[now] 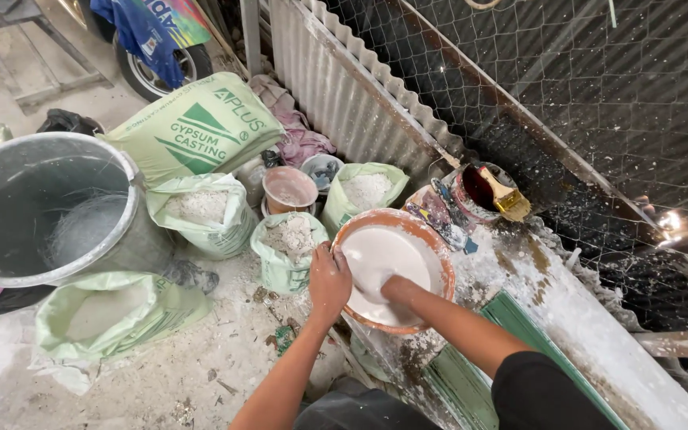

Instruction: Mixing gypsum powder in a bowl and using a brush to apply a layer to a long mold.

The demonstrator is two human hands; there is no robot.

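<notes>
Gripping the near-left rim of the round orange basin (431, 247), my left hand (329, 280) curls closed; my right hand (388, 288) is sunk in smooth white slurry, fingers hidden, so I cannot tell its state. Open powder sacks (290, 247) crowd the basin's left; a paint can with brush (483, 189) stands behind it.

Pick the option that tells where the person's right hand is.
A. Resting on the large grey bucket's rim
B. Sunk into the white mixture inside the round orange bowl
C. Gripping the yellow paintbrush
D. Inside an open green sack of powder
B: the right hand is buried in the white mixture within the round orange bowl, while the left hand steadies its rim.
</notes>
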